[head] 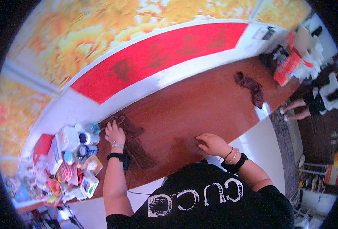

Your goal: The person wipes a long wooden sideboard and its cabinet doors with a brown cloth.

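A dark brown cloth (140, 154), perhaps a garment, lies spread flat on the left part of a reddish-brown wooden table (186, 114). My left hand (115, 133) is on its far left end, palm down; whether the fingers pinch the fabric is hidden. My right hand (214, 144) hovers by the table's near edge, fingers slightly bent, thumb apart, holding nothing. A crumpled maroon cloth (250, 88) sits far off to the right on the same table.
Jars, bottles, papers and bags form a pile (74, 163) just left of my left arm. At the far right end stand a red box (287, 67) and white plastic bags (310, 61). A wall with a red banner (163, 57) borders the back. Another person (317, 100) stands at right.
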`<state>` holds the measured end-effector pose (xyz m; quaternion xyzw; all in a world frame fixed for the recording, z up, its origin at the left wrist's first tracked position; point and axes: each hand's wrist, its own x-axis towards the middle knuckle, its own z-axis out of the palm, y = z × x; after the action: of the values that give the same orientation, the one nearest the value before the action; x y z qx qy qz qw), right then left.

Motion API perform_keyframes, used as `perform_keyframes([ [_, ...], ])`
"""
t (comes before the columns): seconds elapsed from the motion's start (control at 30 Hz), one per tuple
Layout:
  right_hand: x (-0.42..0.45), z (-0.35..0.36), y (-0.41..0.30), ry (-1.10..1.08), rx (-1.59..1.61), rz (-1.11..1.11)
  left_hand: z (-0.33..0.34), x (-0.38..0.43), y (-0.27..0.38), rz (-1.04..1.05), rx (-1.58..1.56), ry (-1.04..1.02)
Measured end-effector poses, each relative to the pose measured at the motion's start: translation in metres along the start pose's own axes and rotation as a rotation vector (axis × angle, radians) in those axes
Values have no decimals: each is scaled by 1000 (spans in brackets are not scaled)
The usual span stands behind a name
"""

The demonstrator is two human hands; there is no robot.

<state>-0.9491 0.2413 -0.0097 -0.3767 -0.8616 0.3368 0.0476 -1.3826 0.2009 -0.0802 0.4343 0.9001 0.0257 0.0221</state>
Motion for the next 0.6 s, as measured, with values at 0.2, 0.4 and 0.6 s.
perform_keyframes([
  [0.2, -7, -9, 17, 8, 52, 22, -3, 12, 28, 73, 14, -51],
  [0.4, 20, -40, 28, -11, 29, -113, -11, -16, 99, 241, 39, -108],
  [0.6, 26, -78, 54, -62, 61, -181, -21, -72, 145, 337, 14, -132],
])
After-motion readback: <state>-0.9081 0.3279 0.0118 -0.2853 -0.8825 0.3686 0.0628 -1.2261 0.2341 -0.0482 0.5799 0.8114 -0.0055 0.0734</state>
